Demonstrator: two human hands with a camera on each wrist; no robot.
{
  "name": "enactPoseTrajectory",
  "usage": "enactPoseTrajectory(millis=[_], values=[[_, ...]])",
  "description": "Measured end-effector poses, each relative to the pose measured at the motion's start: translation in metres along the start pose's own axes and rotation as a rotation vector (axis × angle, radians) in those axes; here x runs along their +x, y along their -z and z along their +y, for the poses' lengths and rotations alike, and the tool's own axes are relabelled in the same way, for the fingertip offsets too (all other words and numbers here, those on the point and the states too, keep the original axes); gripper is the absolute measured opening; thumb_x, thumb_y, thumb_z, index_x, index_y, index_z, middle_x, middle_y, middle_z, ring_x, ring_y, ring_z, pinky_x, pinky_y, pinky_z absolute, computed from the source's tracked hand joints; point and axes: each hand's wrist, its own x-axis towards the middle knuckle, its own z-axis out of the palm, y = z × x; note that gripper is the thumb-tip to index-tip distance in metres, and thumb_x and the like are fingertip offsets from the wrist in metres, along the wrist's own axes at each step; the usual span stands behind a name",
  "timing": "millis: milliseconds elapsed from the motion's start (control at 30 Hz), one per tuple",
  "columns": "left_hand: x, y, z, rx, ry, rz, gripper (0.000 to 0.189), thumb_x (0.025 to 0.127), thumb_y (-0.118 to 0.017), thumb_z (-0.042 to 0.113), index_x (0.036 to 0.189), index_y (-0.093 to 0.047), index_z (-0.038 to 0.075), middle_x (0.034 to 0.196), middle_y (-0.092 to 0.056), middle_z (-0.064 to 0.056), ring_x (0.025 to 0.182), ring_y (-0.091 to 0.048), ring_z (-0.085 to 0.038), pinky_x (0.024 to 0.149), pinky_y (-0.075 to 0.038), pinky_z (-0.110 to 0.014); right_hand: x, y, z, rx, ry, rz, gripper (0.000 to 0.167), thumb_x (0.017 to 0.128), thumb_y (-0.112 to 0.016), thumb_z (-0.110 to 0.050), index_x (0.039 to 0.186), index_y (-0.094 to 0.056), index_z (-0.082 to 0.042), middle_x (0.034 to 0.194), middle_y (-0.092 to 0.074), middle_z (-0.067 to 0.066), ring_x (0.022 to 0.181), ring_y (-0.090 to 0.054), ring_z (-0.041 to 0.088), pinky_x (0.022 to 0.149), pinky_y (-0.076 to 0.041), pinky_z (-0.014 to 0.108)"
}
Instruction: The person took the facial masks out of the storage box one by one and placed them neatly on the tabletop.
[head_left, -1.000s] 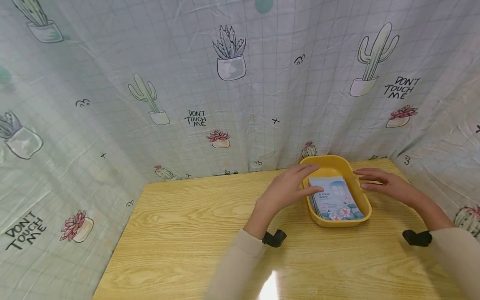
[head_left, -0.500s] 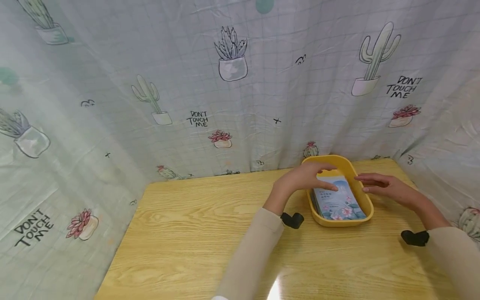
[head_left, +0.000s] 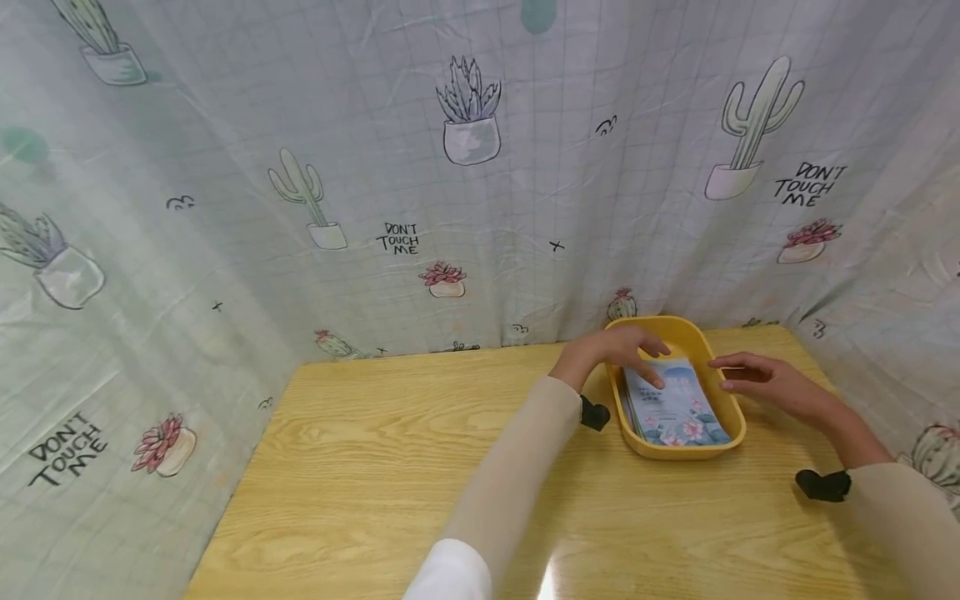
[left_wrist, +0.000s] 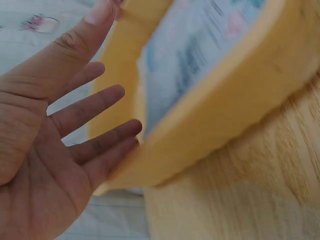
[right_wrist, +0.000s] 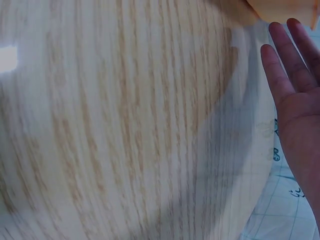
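A yellow plastic basket (head_left: 678,452) stands at the back right of the table, seen whole in the head view. Inside it lies a stack of booklets (head_left: 678,408), the top one pale blue with pink lotus flowers and white lettering. My left hand (head_left: 626,346) reaches over the basket's left side, fingers spread and slightly bent, thumb above the top booklet. In the left wrist view the left hand (left_wrist: 60,135) shows nothing in its palm. My right hand (head_left: 780,385) is at the basket's right rim, fingertips right beside it, holding nothing; its straight fingers show in the right wrist view.
The wooden table (head_left: 390,467) extends left and in front of the basket. A curtain (head_left: 360,167) printed with cacti hangs behind the table and along its sides. Black straps (head_left: 822,485) with small mounts sit at both wrists.
My left hand has moved right and further over the basket, its thumb now above the booklets. The right hand has stayed near the right rim, with only a slight shift.
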Motion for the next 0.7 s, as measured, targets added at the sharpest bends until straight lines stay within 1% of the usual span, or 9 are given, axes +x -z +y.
enactPoseTrajectory(millis=[100, 167, 233, 300, 400, 467, 533, 600, 700], values=[[0.011, -0.003, -0.006, 0.011, 0.03, -0.022, 0.07, 0.086, -0.083, 0.038, 0.147, -0.056, 0.019, 0.143, -0.059, 0.009, 0.131, -0.051, -0.004, 0.104, -0.042, -0.014, 0.0, -0.002, 0.001, 0.014, -0.006, -0.006, 0.046, 0.103, -0.062, -0.031, 0.142, -0.055, -0.007, 0.139, -0.051, -0.002, 0.111, -0.051, -0.016, 0.088, -0.051, 0.014], [0.018, -0.004, -0.007, 0.02, 0.058, -0.022, 0.068, 0.086, -0.084, 0.037, 0.146, -0.057, 0.019, 0.141, -0.06, 0.009, 0.128, -0.053, -0.003, 0.102, -0.043, -0.013, 0.0, -0.003, 0.001, 0.024, -0.016, -0.009, 0.047, 0.103, -0.062, -0.03, 0.143, -0.055, -0.007, 0.141, -0.049, 0.004, 0.11, -0.05, -0.017, 0.087, -0.051, 0.015], [0.024, -0.007, -0.007, 0.032, 0.084, 0.004, 0.066, 0.085, -0.085, 0.033, 0.143, -0.059, 0.018, 0.138, -0.062, 0.008, 0.124, -0.056, -0.004, 0.099, -0.045, -0.013, -0.001, -0.003, 0.0, 0.037, -0.029, -0.015, 0.047, 0.104, -0.062, -0.03, 0.143, -0.053, -0.005, 0.143, -0.048, 0.009, 0.109, -0.05, -0.017, 0.087, -0.052, 0.016], [0.028, -0.01, -0.006, 0.047, 0.111, 0.044, 0.062, 0.084, -0.086, 0.031, 0.14, -0.062, 0.018, 0.134, -0.064, 0.008, 0.118, -0.058, -0.004, 0.097, -0.046, -0.013, -0.001, -0.004, 0.0, 0.047, -0.042, -0.016, 0.048, 0.103, -0.063, -0.03, 0.143, -0.053, -0.005, 0.144, -0.047, 0.012, 0.108, -0.051, -0.017, 0.086, -0.053, 0.018], [0.029, -0.015, -0.004, 0.073, 0.127, 0.11, 0.052, 0.083, -0.087, 0.026, 0.131, -0.068, 0.016, 0.119, -0.068, 0.007, 0.104, -0.06, -0.005, 0.088, -0.048, -0.012, -0.001, -0.005, 0.0, 0.054, -0.048, -0.023, 0.049, 0.103, -0.063, -0.03, 0.143, -0.052, -0.003, 0.147, -0.045, 0.019, 0.108, -0.05, -0.016, 0.086, -0.053, 0.018], [0.029, -0.018, -0.001, 0.081, 0.136, 0.131, 0.043, 0.083, -0.087, 0.022, 0.123, -0.073, 0.015, 0.109, -0.068, 0.007, 0.095, -0.059, -0.006, 0.082, -0.049, -0.012, -0.001, -0.005, -0.001, 0.055, -0.05, -0.024, 0.049, 0.103, -0.063, -0.029, 0.144, -0.052, -0.004, 0.148, -0.044, 0.021, 0.108, -0.05, -0.015, 0.086, -0.053, 0.017], [0.029, -0.02, 0.001, 0.099, 0.142, 0.132, 0.034, 0.083, -0.087, 0.019, 0.115, -0.076, 0.015, 0.101, -0.067, 0.007, 0.088, -0.056, -0.007, 0.077, -0.048, -0.012, -0.001, -0.005, -0.002, 0.059, -0.045, -0.03, 0.049, 0.104, -0.062, -0.028, 0.144, -0.051, -0.003, 0.149, -0.042, 0.025, 0.109, -0.049, -0.015, 0.086, -0.053, 0.017], [0.03, -0.022, 0.001, 0.093, 0.16, 0.131, 0.028, 0.084, -0.086, 0.017, 0.11, -0.077, 0.015, 0.097, -0.066, 0.009, 0.086, -0.055, -0.007, 0.075, -0.047, -0.013, 0.0, -0.004, -0.002, 0.062, -0.046, -0.03, 0.049, 0.104, -0.062, -0.028, 0.144, -0.051, -0.004, 0.149, -0.042, 0.024, 0.109, -0.049, -0.016, 0.086, -0.053, 0.017], [0.032, -0.023, 0.001, 0.07, 0.158, 0.146, 0.024, 0.085, -0.085, 0.016, 0.108, -0.078, 0.015, 0.097, -0.065, 0.009, 0.086, -0.055, -0.007, 0.075, -0.047, -0.013, 0.0, -0.003, -0.003, 0.068, -0.044, -0.031, 0.048, 0.104, -0.062, -0.028, 0.144, -0.05, -0.003, 0.15, -0.041, 0.024, 0.108, -0.049, -0.016, 0.087, -0.053, 0.017]])
